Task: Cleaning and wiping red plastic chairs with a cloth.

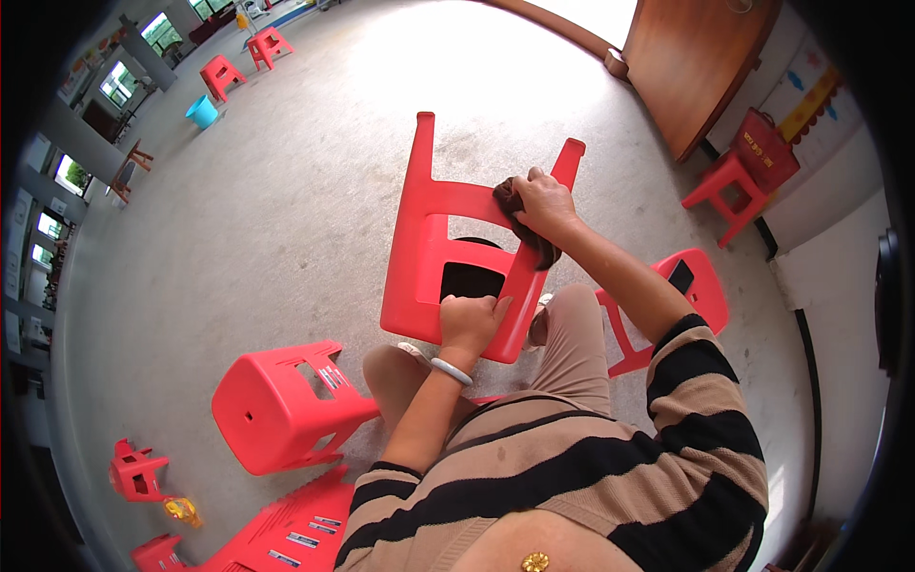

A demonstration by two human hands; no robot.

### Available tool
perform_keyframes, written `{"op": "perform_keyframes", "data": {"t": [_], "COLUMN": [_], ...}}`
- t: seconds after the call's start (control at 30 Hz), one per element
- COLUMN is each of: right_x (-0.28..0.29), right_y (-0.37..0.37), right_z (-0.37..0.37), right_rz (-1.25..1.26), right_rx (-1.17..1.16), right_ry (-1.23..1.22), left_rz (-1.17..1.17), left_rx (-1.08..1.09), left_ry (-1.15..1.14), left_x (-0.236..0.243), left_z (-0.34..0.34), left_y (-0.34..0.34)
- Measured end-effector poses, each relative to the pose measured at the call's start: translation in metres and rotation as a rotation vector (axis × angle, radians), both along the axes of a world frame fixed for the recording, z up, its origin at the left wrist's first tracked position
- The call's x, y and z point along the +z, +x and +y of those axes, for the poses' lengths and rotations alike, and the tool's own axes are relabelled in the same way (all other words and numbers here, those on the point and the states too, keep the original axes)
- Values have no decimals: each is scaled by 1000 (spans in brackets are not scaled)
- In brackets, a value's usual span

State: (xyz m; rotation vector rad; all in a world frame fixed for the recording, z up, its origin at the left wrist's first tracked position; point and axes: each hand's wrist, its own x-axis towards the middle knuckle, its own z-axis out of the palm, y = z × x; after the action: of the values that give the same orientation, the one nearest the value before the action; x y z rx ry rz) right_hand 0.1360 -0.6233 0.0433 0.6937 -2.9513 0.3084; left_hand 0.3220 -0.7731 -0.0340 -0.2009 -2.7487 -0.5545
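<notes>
A red plastic stool (405, 267) is held tilted on its side before me, legs pointing away. My left hand (467, 324) grips the edge of its lower opening, wrist toward me. My right hand (543, 205) holds a dark brown cloth (508, 198) against the upper right leg, fingers closed over it. A dark object (467, 281) shows through the lower opening; I cannot tell what it is. My legs (572, 353) are bent beneath and beside the stool.
Red stools stand or lie at left (257, 410) and right (705, 296), the latter bearing a dark phone-like object (681, 276). Others (219, 71) are far off, near a blue bucket (202, 112). A wooden door (681, 67) and red bag (762, 153) are at right.
</notes>
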Motion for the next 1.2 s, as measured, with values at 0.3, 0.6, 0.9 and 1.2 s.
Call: {"op": "perform_keyframes", "data": {"t": [0.3, 0.6, 0.9, 1.2], "right_x": [-4, -9, 12, -4], "right_y": [-12, -31, -3, -23], "right_z": [-28, -87, -2, -54], "right_rz": [38, 48, 0, 21], "right_rx": [13, 1, 119, 88], "right_ry": [-29, -28, 163, 54], "left_rz": [10, 7, -31, -25], "left_rx": [-38, -16, 4, -20], "left_ry": [-53, -34, -1, -126], "left_x": [-4, -5, 3, -3], "left_z": [-3, 4, 5, 6], "left_y": [-3, -5, -2, -2]}}
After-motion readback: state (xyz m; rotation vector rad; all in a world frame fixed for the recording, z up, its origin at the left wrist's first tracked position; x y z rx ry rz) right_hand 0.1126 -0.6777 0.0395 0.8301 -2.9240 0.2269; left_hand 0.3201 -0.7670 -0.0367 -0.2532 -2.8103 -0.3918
